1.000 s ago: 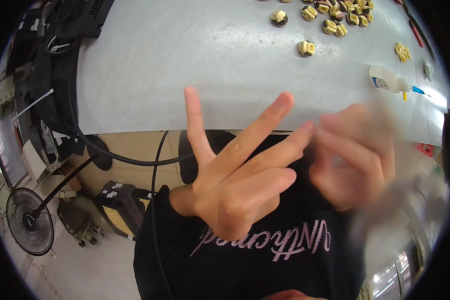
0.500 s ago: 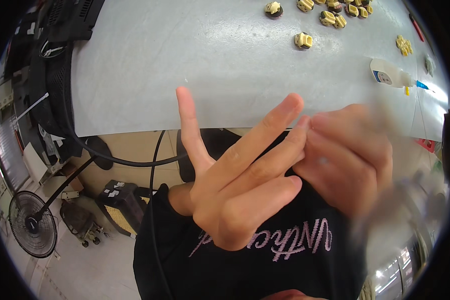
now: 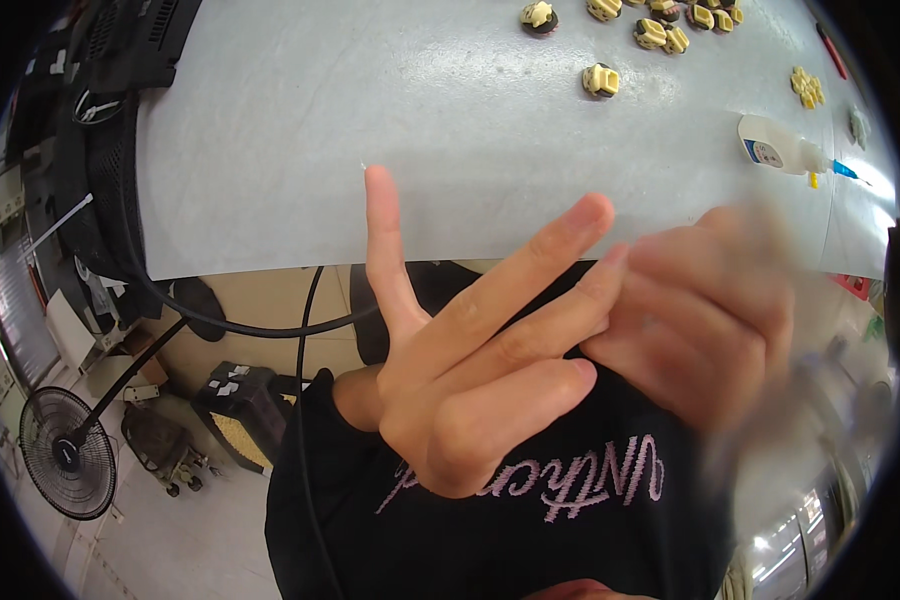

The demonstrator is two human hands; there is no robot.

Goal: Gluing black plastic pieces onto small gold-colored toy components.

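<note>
My left hand [image 3: 460, 370] is raised over my lap, just in front of the table's near edge. Two of its fingers stand spread apart, while others close in toward my right hand [image 3: 705, 310]. The right hand is blurred, its fingers curled and pressed together, and it meets the left fingertips. Whatever sits between the two hands is hidden or too small to name. On the grey table [image 3: 370, 110] beyond them lies a small cream-and-dark figure piece [image 3: 601, 80], touched by neither hand.
More cream-and-dark pieces [image 3: 651, 34] lie at the far right, near a yellow flower-shaped cluster [image 3: 808, 88]. A white bottle with a blue nozzle [image 3: 782, 147] lies on its side. A black cable [image 3: 260, 329] crosses at left; a fan [image 3: 67, 453] stands beyond it.
The raised left finger has shifted slightly right and straightened. The right hand has moved a little to the right, with the hands still meeting. The table pieces appear slightly shifted with the view.
</note>
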